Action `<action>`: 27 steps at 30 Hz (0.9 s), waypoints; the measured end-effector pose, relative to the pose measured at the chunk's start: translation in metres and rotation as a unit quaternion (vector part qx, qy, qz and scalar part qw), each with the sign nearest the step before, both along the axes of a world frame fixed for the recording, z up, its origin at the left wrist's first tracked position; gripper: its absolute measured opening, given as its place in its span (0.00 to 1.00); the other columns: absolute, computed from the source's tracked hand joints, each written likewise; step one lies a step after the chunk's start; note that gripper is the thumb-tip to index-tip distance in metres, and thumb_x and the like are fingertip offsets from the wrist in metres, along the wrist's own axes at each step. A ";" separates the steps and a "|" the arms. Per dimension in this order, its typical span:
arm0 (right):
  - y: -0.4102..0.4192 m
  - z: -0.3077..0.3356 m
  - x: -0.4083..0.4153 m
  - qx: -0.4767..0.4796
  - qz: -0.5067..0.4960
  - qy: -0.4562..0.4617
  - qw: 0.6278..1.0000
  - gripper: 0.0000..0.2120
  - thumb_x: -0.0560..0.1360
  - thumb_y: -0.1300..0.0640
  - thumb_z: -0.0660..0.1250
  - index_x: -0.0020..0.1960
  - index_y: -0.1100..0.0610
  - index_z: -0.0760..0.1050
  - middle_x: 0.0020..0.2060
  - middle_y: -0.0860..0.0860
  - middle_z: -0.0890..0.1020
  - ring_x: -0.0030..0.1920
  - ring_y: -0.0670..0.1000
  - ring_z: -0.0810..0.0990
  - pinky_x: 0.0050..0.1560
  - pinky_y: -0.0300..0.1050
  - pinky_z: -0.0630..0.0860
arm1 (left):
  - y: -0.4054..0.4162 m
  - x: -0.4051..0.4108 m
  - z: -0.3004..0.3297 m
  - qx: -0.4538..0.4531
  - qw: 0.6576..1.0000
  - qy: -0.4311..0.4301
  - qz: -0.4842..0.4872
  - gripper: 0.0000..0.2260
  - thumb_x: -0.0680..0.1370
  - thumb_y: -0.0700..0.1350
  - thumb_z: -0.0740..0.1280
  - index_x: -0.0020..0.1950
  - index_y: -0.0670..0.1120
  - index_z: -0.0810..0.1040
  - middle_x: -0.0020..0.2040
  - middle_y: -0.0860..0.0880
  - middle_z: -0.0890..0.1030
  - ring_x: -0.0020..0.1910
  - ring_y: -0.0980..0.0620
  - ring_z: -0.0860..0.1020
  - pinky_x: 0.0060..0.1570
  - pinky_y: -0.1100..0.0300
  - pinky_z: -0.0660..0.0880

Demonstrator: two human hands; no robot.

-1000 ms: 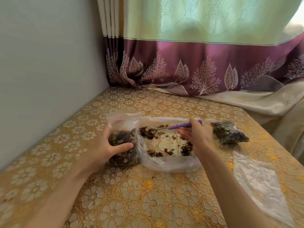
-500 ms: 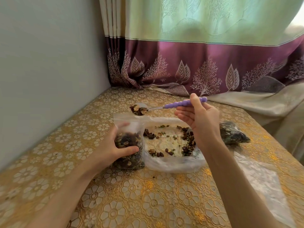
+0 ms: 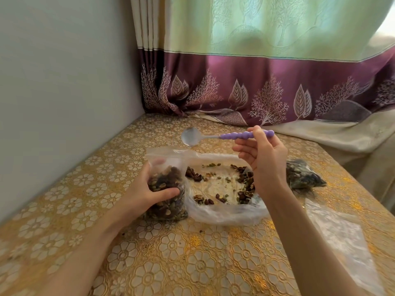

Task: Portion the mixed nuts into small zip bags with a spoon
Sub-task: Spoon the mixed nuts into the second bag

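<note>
Left hand (image 3: 147, 189) is wrapped round the small zip bag (image 3: 167, 189), thumb across the front, keeping it upright w/ the mouth open – it's already packed pretty full of nuts. Right hand (image 3: 261, 154) pinches the purple handle of the spoon (image 3: 226, 136), other fingers loosely spread, bowl held up above and just behind the bag mouth and it looks empty.

So imo we're between scoops. Big source bag (image 3: 224, 212) sits mid-table just right of the small one, touching it, only scattered nuts (image 3: 243, 184) left around its sides. Another filled bag (image 3: 303, 176) lies toward the right edge, and an empty zip bag (image 3: 342, 238) flat near the front right corner.

Next move prob needs the spoon dipped back into the big bag and scraped along the sides to gather stragglers – or, since this one's near full, sealing it and grabbing the empty.
</note>
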State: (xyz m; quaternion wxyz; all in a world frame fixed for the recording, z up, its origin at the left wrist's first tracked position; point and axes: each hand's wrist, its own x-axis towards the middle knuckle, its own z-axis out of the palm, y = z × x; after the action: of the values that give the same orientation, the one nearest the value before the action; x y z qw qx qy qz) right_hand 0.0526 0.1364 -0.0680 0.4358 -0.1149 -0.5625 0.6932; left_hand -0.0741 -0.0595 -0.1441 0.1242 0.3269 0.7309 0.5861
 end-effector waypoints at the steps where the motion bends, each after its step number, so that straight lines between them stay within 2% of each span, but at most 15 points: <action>1: 0.004 -0.003 -0.001 0.005 -0.019 -0.015 1.000 0.11 0.80 0.58 0.59 0.43 0.62 0.74 0.29 0.52 0.84 0.28 0.47 0.80 0.27 0.35 0.75 | -0.001 -0.001 0.000 0.006 1.000 0.001 0.008 0.35 0.53 0.61 0.76 0.57 0.68 0.68 0.55 0.56 0.77 0.53 0.57 0.77 0.49 0.57 0.76; 3: 0.012 -0.010 -0.001 0.051 -0.062 -0.061 0.995 0.13 0.80 0.58 0.59 0.42 0.64 0.74 0.29 0.54 0.84 0.26 0.48 0.79 0.24 0.36 0.73 | -0.003 -0.005 -0.001 0.025 0.999 0.000 0.028 0.34 0.54 0.59 0.79 0.56 0.68 0.69 0.51 0.59 0.79 0.48 0.61 0.79 0.43 0.64 0.76; 5: 0.018 -0.018 -0.002 0.119 -0.111 -0.109 0.981 0.14 0.80 0.58 0.59 0.38 0.62 0.74 0.28 0.53 0.83 0.24 0.48 0.78 0.22 0.35 0.71 | -0.004 -0.006 -0.001 0.036 0.998 0.004 0.047 0.33 0.56 0.58 0.80 0.55 0.68 0.68 0.48 0.61 0.79 0.47 0.64 0.78 0.39 0.69 0.74; 7: 0.022 -0.025 -0.004 0.168 -0.146 -0.142 0.965 0.14 0.80 0.58 0.60 0.37 0.61 0.75 0.26 0.51 0.82 0.23 0.47 0.78 0.22 0.34 0.71 | -0.005 -0.006 0.000 0.033 0.998 0.014 0.053 0.30 0.57 0.56 0.77 0.55 0.69 0.68 0.51 0.60 0.77 0.48 0.63 0.77 0.39 0.69 0.72; 10: 0.024 -0.031 -0.007 0.195 -0.158 -0.173 0.952 0.14 0.80 0.58 0.60 0.38 0.61 0.75 0.25 0.50 0.82 0.22 0.45 0.78 0.22 0.33 0.70 | -0.004 -0.006 0.000 0.026 0.998 0.023 0.055 0.30 0.59 0.56 0.78 0.54 0.70 0.67 0.53 0.58 0.75 0.50 0.61 0.75 0.42 0.66 0.71; 15: 0.014 -0.040 -0.015 0.166 -0.145 -0.163 0.962 0.14 0.79 0.58 0.62 0.38 0.64 0.75 0.23 0.47 0.81 0.21 0.45 0.78 0.20 0.34 0.71 | -0.004 -0.007 -0.001 0.015 0.997 0.038 0.058 0.30 0.59 0.58 0.76 0.55 0.70 0.66 0.53 0.59 0.74 0.50 0.62 0.74 0.42 0.67 0.70; 19: 0.007 -0.045 -0.019 0.125 -0.122 -0.143 0.974 0.14 0.79 0.57 0.63 0.41 0.66 0.76 0.27 0.52 0.83 0.26 0.51 0.81 0.24 0.38 0.75 | -0.004 -0.009 -0.003 0.013 0.998 0.023 0.050 0.32 0.56 0.62 0.76 0.55 0.72 0.66 0.55 0.56 0.75 0.53 0.57 0.76 0.50 0.56 0.75; 21: 0.004 -0.047 -0.021 0.104 -0.106 -0.145 0.978 0.14 0.79 0.56 0.64 0.39 0.64 0.77 0.28 0.53 0.83 0.27 0.53 0.81 0.26 0.41 0.78 | -0.004 -0.008 -0.003 0.017 0.999 0.018 0.044 0.32 0.54 0.63 0.75 0.55 0.73 0.66 0.55 0.55 0.76 0.53 0.55 0.76 0.51 0.53 0.76; 24: 0.000 -0.050 -0.024 0.085 -0.079 -0.160 0.980 0.17 0.78 0.56 0.64 0.32 0.58 0.79 0.27 0.52 0.83 0.27 0.50 0.80 0.28 0.40 0.78 | -0.003 -0.009 -0.004 0.023 0.999 0.015 0.042 0.32 0.54 0.63 0.75 0.55 0.73 0.66 0.55 0.56 0.76 0.53 0.57 0.76 0.50 0.56 0.75; 27: -0.003 -0.053 -0.025 0.079 -0.051 -0.181 0.979 0.17 0.78 0.55 0.64 0.33 0.58 0.82 0.28 0.52 0.83 0.28 0.49 0.81 0.28 0.37 0.76 | -0.003 -0.008 -0.004 0.021 0.999 0.018 0.043 0.32 0.56 0.61 0.75 0.55 0.73 0.66 0.55 0.57 0.76 0.53 0.58 0.76 0.47 0.61 0.74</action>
State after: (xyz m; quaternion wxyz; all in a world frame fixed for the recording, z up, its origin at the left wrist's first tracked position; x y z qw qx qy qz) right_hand 0.0279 0.1331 -0.1205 0.3693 -0.2318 -0.6785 0.5911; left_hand -0.0824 -0.0624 -0.1484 0.0789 0.3086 0.7340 0.5998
